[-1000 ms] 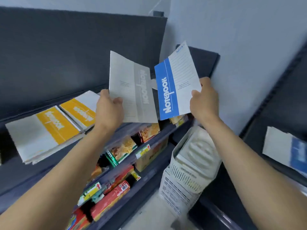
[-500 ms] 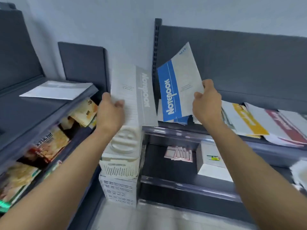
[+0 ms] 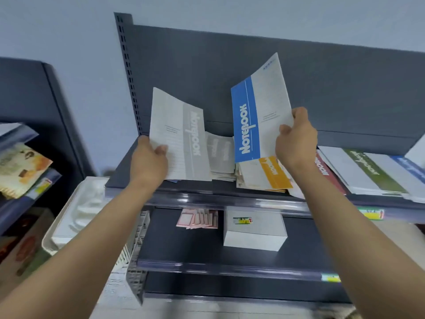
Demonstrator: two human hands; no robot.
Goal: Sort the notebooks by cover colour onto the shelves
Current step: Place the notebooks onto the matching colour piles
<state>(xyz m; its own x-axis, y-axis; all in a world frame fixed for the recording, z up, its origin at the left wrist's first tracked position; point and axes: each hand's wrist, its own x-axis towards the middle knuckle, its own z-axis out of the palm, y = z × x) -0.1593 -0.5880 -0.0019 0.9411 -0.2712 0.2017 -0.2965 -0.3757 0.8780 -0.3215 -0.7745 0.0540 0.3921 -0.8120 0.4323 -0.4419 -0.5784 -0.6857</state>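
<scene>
Pinching grey notebook [image 3: 184, 134] by its lower left edge with left grip [image 3: 149, 164], upright over the upper shelf [image 3: 124, 177], just before a grey stack [image 3: 222, 153]. Pinching blue notebook [image 3: 257, 107] by its right edge with right grip [image 3: 296, 139], tilted above a yellow notebook [image 3: 273, 173] lying there.

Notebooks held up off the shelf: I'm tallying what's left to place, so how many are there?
2. The grey notebook is in the left hand, the blue notebook in the right hand, both above the upper shelf. Another could hide behind either.
</scene>
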